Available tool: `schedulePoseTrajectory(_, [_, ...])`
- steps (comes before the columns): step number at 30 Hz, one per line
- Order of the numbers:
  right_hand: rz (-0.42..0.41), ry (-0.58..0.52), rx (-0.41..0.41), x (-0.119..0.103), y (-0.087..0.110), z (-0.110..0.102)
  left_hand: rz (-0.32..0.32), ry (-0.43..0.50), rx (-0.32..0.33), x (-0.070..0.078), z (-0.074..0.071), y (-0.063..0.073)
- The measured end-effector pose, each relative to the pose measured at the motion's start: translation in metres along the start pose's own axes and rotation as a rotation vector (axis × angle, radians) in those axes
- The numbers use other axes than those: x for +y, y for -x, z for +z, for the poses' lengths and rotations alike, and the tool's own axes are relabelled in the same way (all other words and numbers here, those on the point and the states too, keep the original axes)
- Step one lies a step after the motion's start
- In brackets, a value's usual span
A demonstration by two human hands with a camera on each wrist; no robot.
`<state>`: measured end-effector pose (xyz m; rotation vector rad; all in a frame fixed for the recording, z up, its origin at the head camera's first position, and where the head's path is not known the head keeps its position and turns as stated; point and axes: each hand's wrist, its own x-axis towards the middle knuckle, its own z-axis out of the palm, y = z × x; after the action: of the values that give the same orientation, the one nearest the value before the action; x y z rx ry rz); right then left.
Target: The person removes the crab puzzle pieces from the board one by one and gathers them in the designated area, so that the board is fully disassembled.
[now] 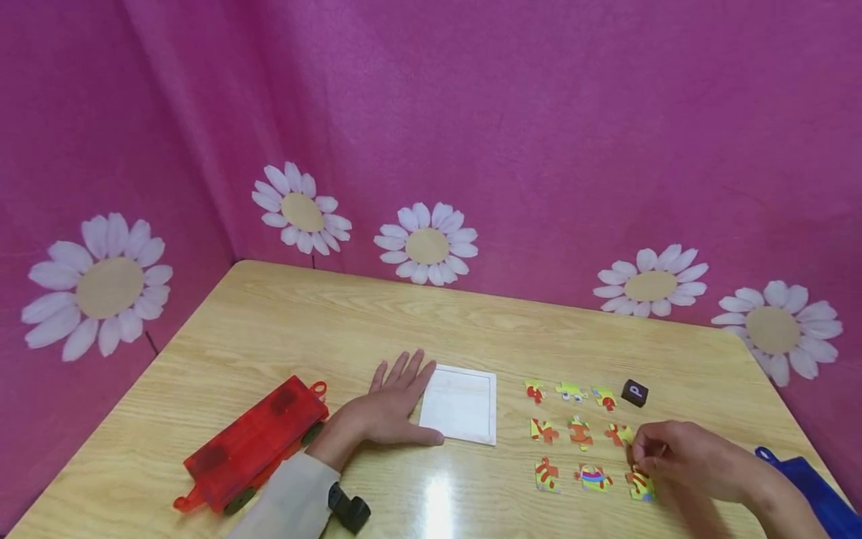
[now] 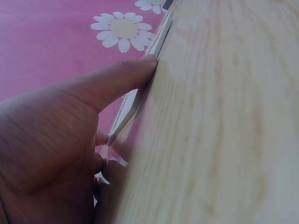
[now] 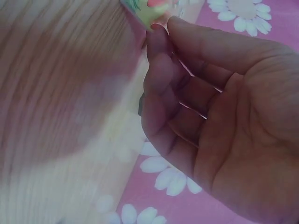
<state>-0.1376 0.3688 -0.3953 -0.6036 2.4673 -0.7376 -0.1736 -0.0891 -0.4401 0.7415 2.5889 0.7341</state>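
My left hand (image 1: 393,408) lies with straight, spread fingers at the left side of a white square puzzle tray (image 1: 492,412). In the left wrist view its thumb (image 2: 126,77) presses the edge of the tray (image 2: 125,112). On the right, my right hand (image 1: 694,457) has curled fingers, with thumb and index fingertips pinching the corner of a yellow and red jigsaw piece (image 1: 641,488). The right wrist view shows this piece (image 3: 152,13) at the fingertips. Other jigsaw pieces, among them one with a rainbow stripe (image 1: 593,477), lie spaced in three rows.
A black cube with a letter (image 1: 634,393) sits behind the right end of the rows. To the left of my left hand stands a red toy wagon (image 1: 259,442). A blue toy (image 1: 811,483) is at the right edge. Pink flowered cloth (image 1: 525,150) hangs behind the wooden table (image 1: 323,314).
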Motion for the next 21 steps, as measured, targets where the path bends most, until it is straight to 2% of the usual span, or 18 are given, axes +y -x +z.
schedulePoseTrajectory(6, [0.157, 0.053, 0.084, -0.009, 0.001, 0.0, 0.006, -0.007, -0.002, 0.002, 0.001, 0.002])
schedulePoseTrajectory(8, [0.159, 0.046, 0.12, -0.016, 0.002, -0.001, 0.005, -0.008, -0.001, 0.002, 0.001, 0.004])
schedulePoseTrajectory(11, [0.042, 0.072, 0.19, -0.027, 0.0, -0.001, 0.0, -0.004, 0.007, 0.0, 0.002, 0.005])
schedulePoseTrajectory(15, [-0.097, 0.116, 0.277, -0.045, -0.012, 0.001, -0.004, 0.022, 0.021, -0.003, 0.002, 0.007])
schedulePoseTrajectory(21, [-0.22, 0.129, 0.323, -0.074, -0.033, 0.005, 0.004, 0.062, 0.049, -0.003, 0.003, 0.009])
